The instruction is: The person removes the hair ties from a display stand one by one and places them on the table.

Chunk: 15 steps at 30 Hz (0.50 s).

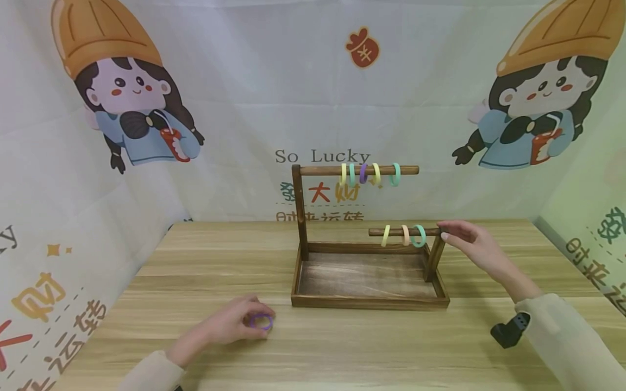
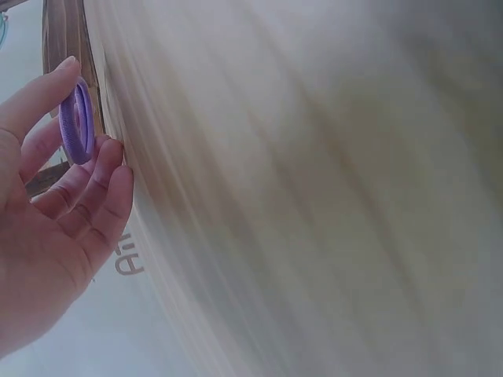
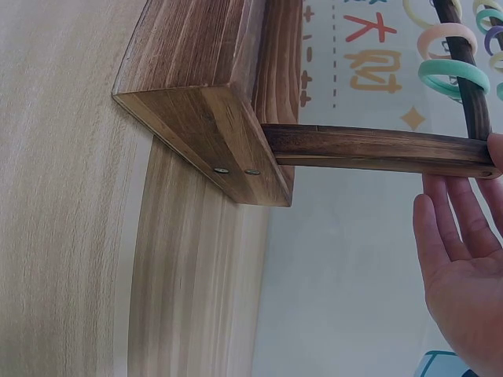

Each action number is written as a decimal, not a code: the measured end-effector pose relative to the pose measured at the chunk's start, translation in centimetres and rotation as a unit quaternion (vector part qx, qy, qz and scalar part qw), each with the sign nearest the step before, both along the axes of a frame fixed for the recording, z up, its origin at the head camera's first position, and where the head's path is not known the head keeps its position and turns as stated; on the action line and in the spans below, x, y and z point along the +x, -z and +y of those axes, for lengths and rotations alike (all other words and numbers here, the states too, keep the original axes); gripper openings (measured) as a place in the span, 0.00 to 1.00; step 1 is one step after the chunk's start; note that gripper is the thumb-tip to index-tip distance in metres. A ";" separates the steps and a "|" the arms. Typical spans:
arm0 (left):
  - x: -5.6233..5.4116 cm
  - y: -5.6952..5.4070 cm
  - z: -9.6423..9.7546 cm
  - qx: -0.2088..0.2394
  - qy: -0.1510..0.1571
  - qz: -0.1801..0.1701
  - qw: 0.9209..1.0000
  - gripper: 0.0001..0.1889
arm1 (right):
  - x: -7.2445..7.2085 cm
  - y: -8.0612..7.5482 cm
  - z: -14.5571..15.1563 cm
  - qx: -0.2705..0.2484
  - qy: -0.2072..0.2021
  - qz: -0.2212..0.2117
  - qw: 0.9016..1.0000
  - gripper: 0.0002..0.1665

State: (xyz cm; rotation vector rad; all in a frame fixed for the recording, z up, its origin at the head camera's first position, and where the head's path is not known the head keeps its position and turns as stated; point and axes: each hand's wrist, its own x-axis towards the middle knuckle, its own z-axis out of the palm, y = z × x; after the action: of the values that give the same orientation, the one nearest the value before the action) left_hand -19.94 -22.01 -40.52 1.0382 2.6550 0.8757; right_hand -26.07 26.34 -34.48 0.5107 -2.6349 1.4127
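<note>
My left hand point(image 1: 233, 320) pinches a purple hair tie point(image 2: 76, 126) low over the table, left of the wooden rack's tray. The hair tie stands on edge between thumb and fingers in the left wrist view. At the rack's right side, my right hand point(image 1: 471, 244) holds the top of the short post point(image 1: 434, 260), thumb in front and fingers at the top. From that post runs the lower bar point(image 1: 377, 232), carrying a yellow, a peach point(image 1: 405, 235) and a teal hair tie point(image 3: 453, 78). Several yellow, teal and purple hair ties hang on the upper bar point(image 1: 318, 170).
The rack's shallow wooden tray point(image 1: 371, 302) stands on the light wood table point(image 1: 342, 347). A tall post point(image 1: 300, 217) rises at its left end. Behind and to both sides hangs a printed cloth point(image 1: 244, 81). A black device point(image 1: 511, 330) sits at my right cuff.
</note>
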 end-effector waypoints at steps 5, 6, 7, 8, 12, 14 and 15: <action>0.2 0.1 -0.6 -0.020 -0.015 0.023 0.999 0.21 | 0.0 -0.1 0.0 0.002 0.000 -0.002 1.000 0.28; 0.3 0.1 -0.7 -0.023 -0.017 0.026 0.999 0.21 | 0.0 -0.1 0.0 0.002 0.000 -0.003 1.000 0.28; 0.3 0.1 -0.8 -0.026 -0.017 0.030 0.999 0.21 | 0.0 -0.1 0.0 0.002 0.001 -0.004 1.000 0.28; 0.3 0.2 -0.9 -0.029 -0.017 0.032 0.999 0.21 | 0.1 -0.1 0.0 0.002 0.001 -0.004 1.000 0.28; 0.3 0.1 -1.3 -0.037 -0.014 0.034 0.999 0.22 | 0.1 -0.1 0.0 0.000 0.001 -0.002 1.000 0.28; 0.3 0.0 -1.4 -0.042 -0.013 0.034 0.998 0.22 | 0.1 -0.1 0.0 0.000 0.001 -0.002 1.000 0.28; 0.3 0.0 -1.4 -0.044 -0.012 0.035 0.998 0.22 | 0.1 -0.1 -0.1 0.001 0.001 -0.002 1.000 0.28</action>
State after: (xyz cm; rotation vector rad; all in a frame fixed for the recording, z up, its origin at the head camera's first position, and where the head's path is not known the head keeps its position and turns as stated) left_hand -19.66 -23.41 -40.54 1.0355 2.7419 0.7333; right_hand -25.97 26.28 -34.37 0.5057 -2.6393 1.4119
